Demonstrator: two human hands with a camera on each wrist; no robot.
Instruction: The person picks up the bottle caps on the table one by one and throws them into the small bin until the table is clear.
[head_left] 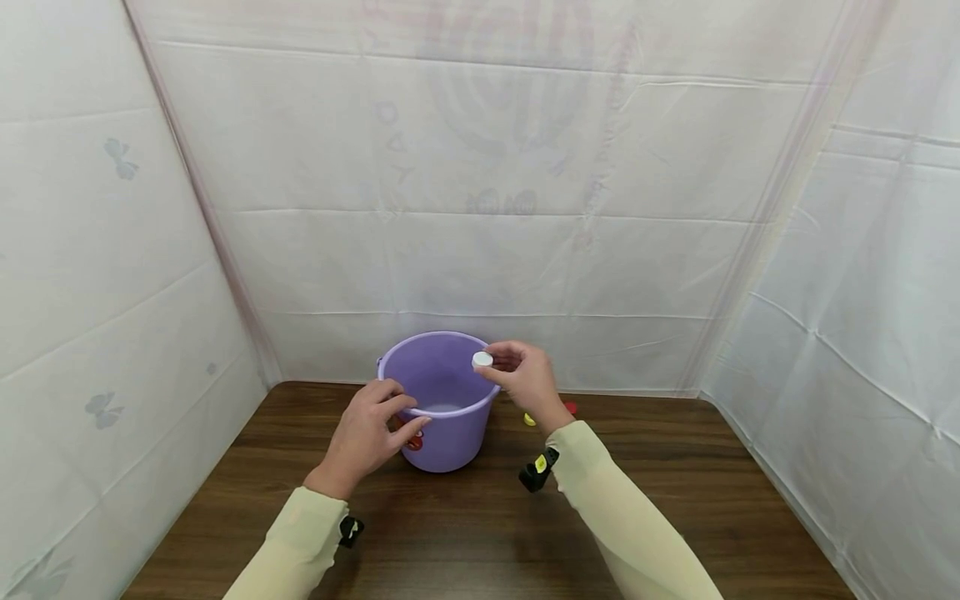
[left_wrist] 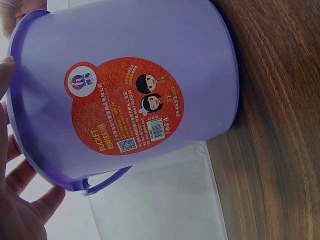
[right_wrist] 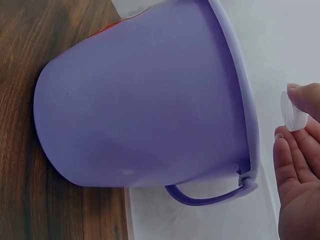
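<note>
A purple plastic bucket [head_left: 456, 442] stands upright on the wooden table, its red label [left_wrist: 125, 107] facing my left wrist camera. My left hand [head_left: 367, 425] holds the bucket's near-left rim, fingers over the edge and thumb outside. Above the right side of the rim, my right hand [head_left: 528, 375] pinches a small white bottle cap [head_left: 482, 359] between thumb and fingers. The right wrist view shows this cap [right_wrist: 294, 112] as a hollow, round plastic piece, apart from the bucket. What lies at the bucket's bottom cannot be made out.
A yellow piece [head_left: 529, 419] and a red piece [head_left: 572, 407] lie on the table [head_left: 442, 533] behind my right wrist, partly hidden. White cloth walls [head_left: 480, 250] stand at the back and both sides. The bucket's handle [right_wrist: 210, 200] hangs down its side.
</note>
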